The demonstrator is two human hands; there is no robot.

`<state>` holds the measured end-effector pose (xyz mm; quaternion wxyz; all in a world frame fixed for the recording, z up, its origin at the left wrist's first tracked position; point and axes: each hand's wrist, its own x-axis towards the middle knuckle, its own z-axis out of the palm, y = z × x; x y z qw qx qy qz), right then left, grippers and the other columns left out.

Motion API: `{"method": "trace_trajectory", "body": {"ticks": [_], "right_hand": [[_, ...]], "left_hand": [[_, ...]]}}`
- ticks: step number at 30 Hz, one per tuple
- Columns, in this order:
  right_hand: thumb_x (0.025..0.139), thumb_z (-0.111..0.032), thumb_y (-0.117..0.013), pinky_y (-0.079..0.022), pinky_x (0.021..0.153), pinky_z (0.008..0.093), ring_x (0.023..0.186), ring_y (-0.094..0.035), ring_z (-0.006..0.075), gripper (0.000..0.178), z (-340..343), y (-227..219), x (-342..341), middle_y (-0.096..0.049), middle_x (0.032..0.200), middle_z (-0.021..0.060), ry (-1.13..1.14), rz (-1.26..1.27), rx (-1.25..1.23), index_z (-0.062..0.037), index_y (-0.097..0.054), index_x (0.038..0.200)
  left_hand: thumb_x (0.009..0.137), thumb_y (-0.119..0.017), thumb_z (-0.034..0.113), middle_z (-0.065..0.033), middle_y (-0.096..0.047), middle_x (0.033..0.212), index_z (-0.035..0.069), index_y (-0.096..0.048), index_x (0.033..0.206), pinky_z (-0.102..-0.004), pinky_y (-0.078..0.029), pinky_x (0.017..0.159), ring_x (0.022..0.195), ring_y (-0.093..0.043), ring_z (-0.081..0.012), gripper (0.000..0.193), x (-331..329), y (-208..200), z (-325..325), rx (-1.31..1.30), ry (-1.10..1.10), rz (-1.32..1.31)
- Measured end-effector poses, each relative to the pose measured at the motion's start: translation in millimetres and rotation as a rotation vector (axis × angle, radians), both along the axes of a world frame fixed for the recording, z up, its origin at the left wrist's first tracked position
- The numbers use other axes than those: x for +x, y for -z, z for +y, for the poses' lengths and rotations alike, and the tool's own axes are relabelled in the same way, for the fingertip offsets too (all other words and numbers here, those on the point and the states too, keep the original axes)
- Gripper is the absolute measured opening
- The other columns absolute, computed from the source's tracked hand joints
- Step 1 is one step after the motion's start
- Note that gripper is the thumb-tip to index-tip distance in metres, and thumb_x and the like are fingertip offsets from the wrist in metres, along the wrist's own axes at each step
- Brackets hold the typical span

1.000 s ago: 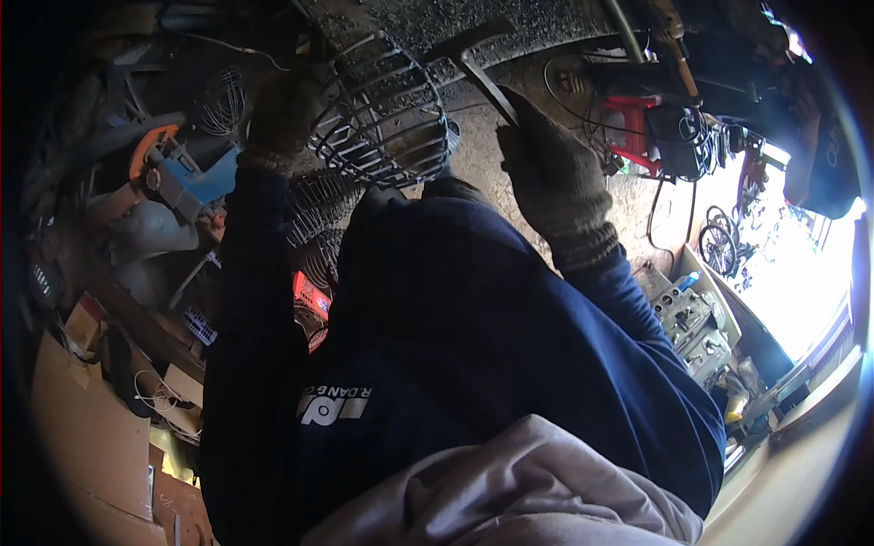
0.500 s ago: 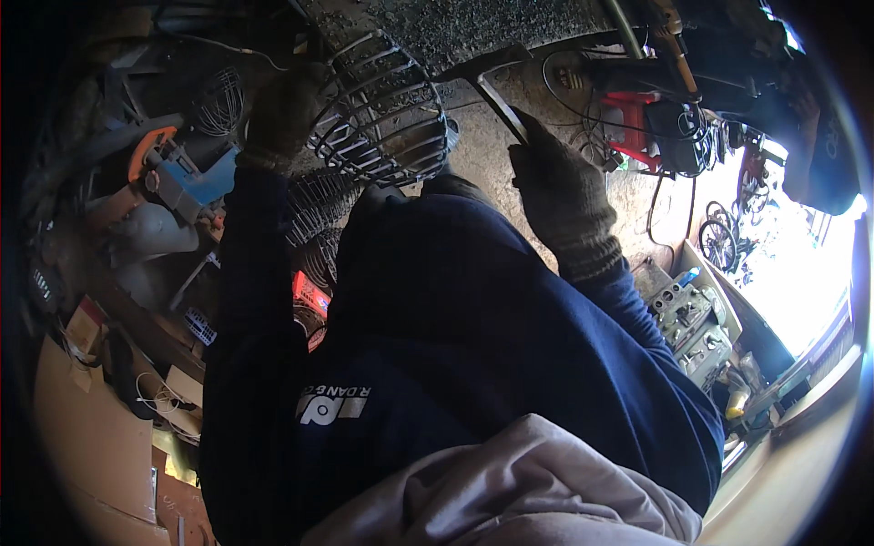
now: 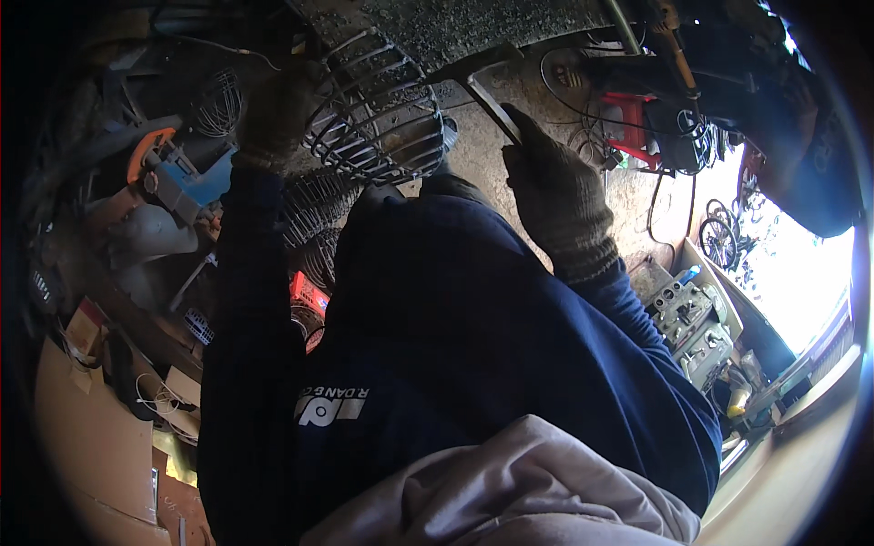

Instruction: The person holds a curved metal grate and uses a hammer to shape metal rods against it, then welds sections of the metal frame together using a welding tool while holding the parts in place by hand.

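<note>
My left hand (image 3: 278, 114), in a dark work glove, is closed on the left side of a round metal wire basket (image 3: 401, 118). Deep shadow hides most of those fingers. The basket is tilted, its bars showing. My right hand (image 3: 557, 187), in a grey knit glove, grips the flat metal handle of a hammer (image 3: 492, 107). Its long dark head (image 3: 478, 64) is by the basket's upper right side, touching or just apart; I cannot tell which. More wire baskets (image 3: 314, 205) are stacked below the held one, next to my legs.
A dark, gritty work surface (image 3: 510, 23) lies ahead. Rightward are a red plastic stool (image 3: 630, 123), cables (image 3: 654, 214), a grey machine (image 3: 696, 318) and another person's dark-blue sleeve (image 3: 819, 182). Leftward stand an orange-and-blue machine (image 3: 187, 177), a red crate (image 3: 309, 293) and cardboard (image 3: 96, 428).
My right hand and the hammer have shifted slightly left and up. The basket and my left hand have moved a little left. At the right, the other person's dark-blue clothing reaches lower.
</note>
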<state>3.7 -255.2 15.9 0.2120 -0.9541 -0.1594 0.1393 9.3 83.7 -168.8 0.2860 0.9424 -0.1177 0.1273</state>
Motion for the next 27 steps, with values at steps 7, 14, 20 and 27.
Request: {"method": "trace_trajectory", "body": {"ticks": [7, 14, 20, 27], "right_hand": [[0.096, -0.023, -0.059, -0.055, 0.067, 0.038, 0.074, -0.071, 0.0239, 0.04, -1, -4, 0, -0.069, 0.082, 0.0123, 0.001, -0.014, -0.086, -0.0174, -0.056, 0.136], [0.096, -0.021, -0.059, -0.055, 0.065, 0.0358, 0.074, -0.072, 0.022, 0.04, 3, -5, 0, -0.07, 0.083, 0.0115, 0.017, -0.007, -0.109, -0.0179, -0.056, 0.136], [0.096, -0.019, -0.06, -0.055, 0.066, 0.0318, 0.073, -0.07, 0.0167, 0.04, 9, -1, 13, -0.069, 0.083, 0.0089, -0.04, -0.036, -0.025, -0.0149, -0.057, 0.136], [0.098, -0.02, -0.059, -0.055, 0.069, 0.0334, 0.077, -0.071, 0.0198, 0.036, 30, -3, 27, -0.069, 0.084, 0.0098, -0.045, -0.072, 0.155, -0.0092, -0.058, 0.133]], "left_hand": [[0.092, -0.061, 0.013, -0.0128, -0.068, 0.096, 0.009, -0.065, 0.11, -0.042, -0.052, 0.078, 0.089, -0.066, -0.0322, 0.019, 2, -3, -1, -0.161, -0.012, 0.061], [0.088, -0.061, 0.006, -0.0136, -0.067, 0.102, 0.008, -0.062, 0.113, -0.0407, -0.053, 0.078, 0.091, -0.067, -0.0325, 0.025, 0, -6, -4, -0.022, 0.035, -0.037], [0.084, -0.066, 0.003, -0.0132, -0.069, 0.107, 0.008, -0.06, 0.118, -0.0408, -0.056, 0.081, 0.093, -0.068, -0.0323, 0.035, 1, -4, -3, -0.012, 0.038, -0.03], [0.084, -0.064, 0.003, -0.0132, -0.068, 0.108, 0.007, -0.06, 0.12, -0.0398, -0.056, 0.083, 0.096, -0.068, -0.0325, 0.036, 0, 6, 3, 0.081, 0.058, -0.109]]}}
